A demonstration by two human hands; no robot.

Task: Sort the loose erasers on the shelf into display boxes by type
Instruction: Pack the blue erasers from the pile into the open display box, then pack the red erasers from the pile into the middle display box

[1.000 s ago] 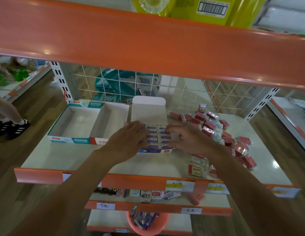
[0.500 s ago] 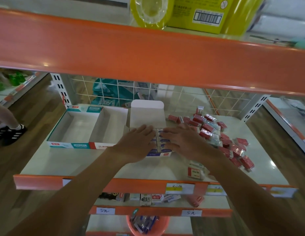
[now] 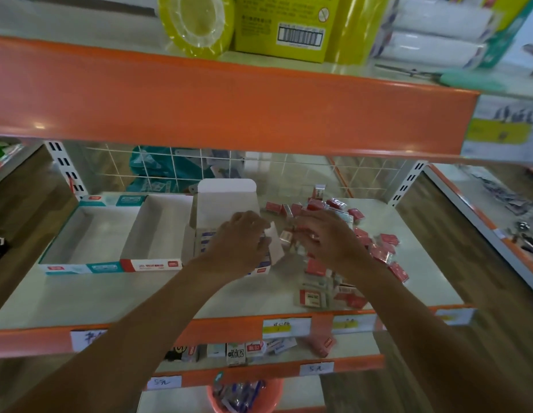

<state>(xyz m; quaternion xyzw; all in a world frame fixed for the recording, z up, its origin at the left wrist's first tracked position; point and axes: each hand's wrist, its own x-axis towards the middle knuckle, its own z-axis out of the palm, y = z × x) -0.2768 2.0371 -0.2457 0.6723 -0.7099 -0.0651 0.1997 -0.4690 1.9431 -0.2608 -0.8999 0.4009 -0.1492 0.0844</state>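
Observation:
A small white display box (image 3: 226, 201) with its lid up stands mid-shelf, holding rows of blue-labelled erasers (image 3: 207, 238). My left hand (image 3: 238, 245) lies over it, fingers bent around its right side by a loose white flap (image 3: 275, 244). My right hand (image 3: 327, 236) hovers just right of the box, fingertips pinched on a small red-and-white eraser (image 3: 286, 236). Loose red-wrapped erasers (image 3: 381, 248) are scattered right of and behind that hand. Left of the white box sit an empty teal-trimmed box (image 3: 68, 268) and an empty red-trimmed box (image 3: 152, 265).
Clear-wrapped erasers (image 3: 312, 296) lie near the shelf's front edge (image 3: 140, 332). The orange upper shelf (image 3: 229, 108) overhangs closely, carrying yellow packages (image 3: 283, 25). A wire grid (image 3: 289, 171) backs the shelf. Below are small boxes (image 3: 235, 353) and an orange tub of pens (image 3: 244, 394).
Both hands lifted off the rows of erasers in the white box. The right hand moved right and pinched a small eraser. The left hand shifted to the box's right side.

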